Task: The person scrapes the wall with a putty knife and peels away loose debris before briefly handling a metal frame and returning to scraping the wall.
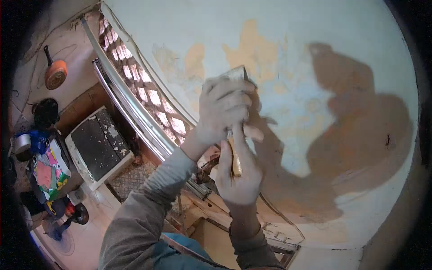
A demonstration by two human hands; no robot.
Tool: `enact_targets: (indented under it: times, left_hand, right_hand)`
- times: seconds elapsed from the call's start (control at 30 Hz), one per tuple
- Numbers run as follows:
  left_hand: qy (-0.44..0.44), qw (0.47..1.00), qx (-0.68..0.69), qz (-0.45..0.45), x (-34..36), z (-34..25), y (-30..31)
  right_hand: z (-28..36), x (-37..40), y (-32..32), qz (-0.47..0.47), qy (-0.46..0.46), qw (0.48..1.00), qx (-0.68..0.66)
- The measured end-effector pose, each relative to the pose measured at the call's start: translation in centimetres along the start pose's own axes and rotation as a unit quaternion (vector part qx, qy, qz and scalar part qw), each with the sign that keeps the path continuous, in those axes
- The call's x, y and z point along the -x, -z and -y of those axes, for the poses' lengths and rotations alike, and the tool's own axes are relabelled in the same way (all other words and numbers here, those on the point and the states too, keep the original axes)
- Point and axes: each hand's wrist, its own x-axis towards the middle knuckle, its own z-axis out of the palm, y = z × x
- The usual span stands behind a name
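A scraper with a wooden handle (235, 158) and a flat metal blade (239, 71) is held up against the pale wall (288, 27). My left hand (223, 104) is closed over its upper part, close to the blade, and hides where blade and handle meet. Lower down, my right hand (243, 173) grips the handle, with one finger stretched along it towards the left hand. Bare orange-tan patches (254, 49) show on the wall around the blade, where the pale coat is gone.
Left of the wall, a barred window (139, 85) has a metal frame (130, 114). Below it stands a worn white-edged appliance with a flaking dark top (101, 139). An orange pan (56, 72) hangs farther left, above a colourful bag (49, 168). My shadow (360, 130) covers the wall's right side.
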Motion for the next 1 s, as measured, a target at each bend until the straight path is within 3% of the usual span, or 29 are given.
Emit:
enact_targets:
  times: [0.2, 0.33, 0.43, 0.53, 0.67, 0.93, 1.0]
  left_hand:
    - [0.025, 0.996, 0.061, 0.058, 4.0, -2.3, 0.4]
    - [0.032, 0.996, 0.067, 0.042, 4.1, -2.5, -0.3]
    - [0.029, 0.998, 0.052, 0.026, 3.4, -1.6, -0.7]
    - [0.002, 1.0, 0.027, -0.008, 1.3, 0.2, -1.6]
    - [0.007, 0.999, 0.036, -0.026, 0.4, 0.2, -0.8]
    - [0.051, 0.994, 0.092, 0.014, 5.1, -3.0, -0.8]
    - [0.05, 0.994, 0.098, 0.013, 4.8, -2.9, -1.1]
  right_hand:
    - [0.1, 4.2, 1.1, 0.025, -0.057, 0.997, 0.036]
    - [0.5, 4.1, 1.4, 0.039, -0.089, 0.994, 0.049]
    - [-0.8, 3.5, 0.8, 0.016, -0.051, 0.997, 0.062]
    - [-0.3, 0.7, 0.5, 0.015, -0.097, 0.994, 0.041]
    - [-0.4, 0.1, 0.1, 0.012, -0.005, 0.999, 0.047]
    - [0.6, 4.8, 1.8, 0.05, -0.13, 0.988, 0.073]
    - [0.1, 4.6, 1.5, 0.034, -0.103, 0.991, 0.078]
